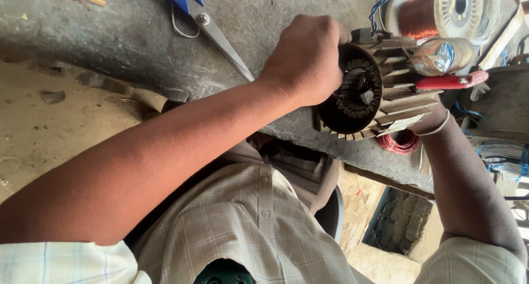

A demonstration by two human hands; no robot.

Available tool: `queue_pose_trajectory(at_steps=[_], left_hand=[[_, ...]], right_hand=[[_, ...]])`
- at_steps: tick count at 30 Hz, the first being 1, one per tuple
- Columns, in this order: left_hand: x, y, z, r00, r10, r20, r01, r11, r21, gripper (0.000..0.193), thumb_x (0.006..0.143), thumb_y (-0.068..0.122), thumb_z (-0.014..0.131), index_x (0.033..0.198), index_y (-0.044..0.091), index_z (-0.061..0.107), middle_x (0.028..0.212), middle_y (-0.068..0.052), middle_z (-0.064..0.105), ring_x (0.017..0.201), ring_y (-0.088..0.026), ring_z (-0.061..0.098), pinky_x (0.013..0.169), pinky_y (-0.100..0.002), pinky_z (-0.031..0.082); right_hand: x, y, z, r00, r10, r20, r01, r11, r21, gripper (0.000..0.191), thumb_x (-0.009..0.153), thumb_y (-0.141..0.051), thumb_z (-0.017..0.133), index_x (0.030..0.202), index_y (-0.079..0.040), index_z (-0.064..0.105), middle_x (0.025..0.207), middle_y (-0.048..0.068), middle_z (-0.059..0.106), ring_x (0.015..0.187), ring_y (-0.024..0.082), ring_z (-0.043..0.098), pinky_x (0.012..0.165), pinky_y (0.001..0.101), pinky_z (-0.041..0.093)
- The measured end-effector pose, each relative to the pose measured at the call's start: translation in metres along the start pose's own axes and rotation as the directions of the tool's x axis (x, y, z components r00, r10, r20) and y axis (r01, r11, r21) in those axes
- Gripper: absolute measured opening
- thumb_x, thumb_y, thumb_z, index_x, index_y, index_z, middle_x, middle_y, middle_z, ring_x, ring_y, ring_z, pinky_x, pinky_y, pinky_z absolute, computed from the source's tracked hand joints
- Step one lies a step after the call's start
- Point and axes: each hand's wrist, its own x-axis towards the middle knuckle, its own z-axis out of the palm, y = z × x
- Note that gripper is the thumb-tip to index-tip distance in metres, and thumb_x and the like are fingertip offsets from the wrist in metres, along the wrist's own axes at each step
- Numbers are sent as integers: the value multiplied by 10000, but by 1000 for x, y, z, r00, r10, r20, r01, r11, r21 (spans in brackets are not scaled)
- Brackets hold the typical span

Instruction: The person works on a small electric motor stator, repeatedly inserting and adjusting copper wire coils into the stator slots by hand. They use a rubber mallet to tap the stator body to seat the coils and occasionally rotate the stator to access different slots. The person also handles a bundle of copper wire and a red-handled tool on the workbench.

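Observation:
A finned metal motor stator (397, 105) with dark slots and windings in its bore (358, 91) rests on its side at the edge of a grey stone slab (259, 19). My left hand (306, 58) is closed over the stator's near rim, fingers curled inside the bore. My right hand is mostly hidden behind the stator. Only its wrist (435, 124), with a white band, shows against the finned side. A red-handled tool (452, 81) lies across the fins just above that wrist; whether my right hand holds it is hidden.
Blue-handled scissors (190, 6) lie on the slab at the upper left. A spool of copper wire (435, 11) and a shiny roll (443, 55) sit beyond the stator. A coil of red wire (399, 143) lies beneath it. Bundled wires (504, 154) are at the right.

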Motion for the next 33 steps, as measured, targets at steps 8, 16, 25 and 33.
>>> queue_pose_trajectory(at_steps=[8, 16, 25, 33], left_hand=[[-5, 0, -2, 993, -45, 112, 41, 998, 43, 174, 796, 1, 737, 955, -71, 731, 844, -203, 741, 760, -306, 767, 738, -398, 642], [-20, -14, -4, 994, 81, 80, -74, 994, -77, 298, 864, 116, 811, 1119, -15, 730, 916, -177, 775, 823, -278, 784, 871, -396, 620], [-11, -3, -10, 985, 128, -116, -125, 992, 34, 389, 701, 168, 890, 1038, 47, 738, 869, -126, 775, 845, -353, 751, 768, -455, 588], [-7, -1, -12, 993, -14, 116, 27, 994, -107, 369, 810, 31, 748, 1171, -12, 680, 956, -178, 755, 853, -293, 777, 804, -397, 638]], right_hand=[[18, 4, 30, 997, 68, -42, -22, 745, 667, 250, 1074, -280, 648, 1216, -75, 633, 1111, 51, 714, 954, 187, 678, 791, 321, 551], [16, 3, 30, 993, 85, -76, 5, 634, 773, 229, 1076, -271, 683, 1157, -69, 613, 1046, 68, 701, 891, 208, 670, 660, 313, 563], [20, -1, 35, 994, 105, 11, -70, 582, 810, 205, 1085, -239, 648, 1161, -50, 643, 1018, 94, 718, 828, 202, 675, 606, 287, 553], [27, -3, 47, 989, 130, 65, -125, 542, 831, 200, 1092, -211, 617, 1165, -32, 669, 993, 118, 733, 773, 197, 678, 557, 263, 544]])
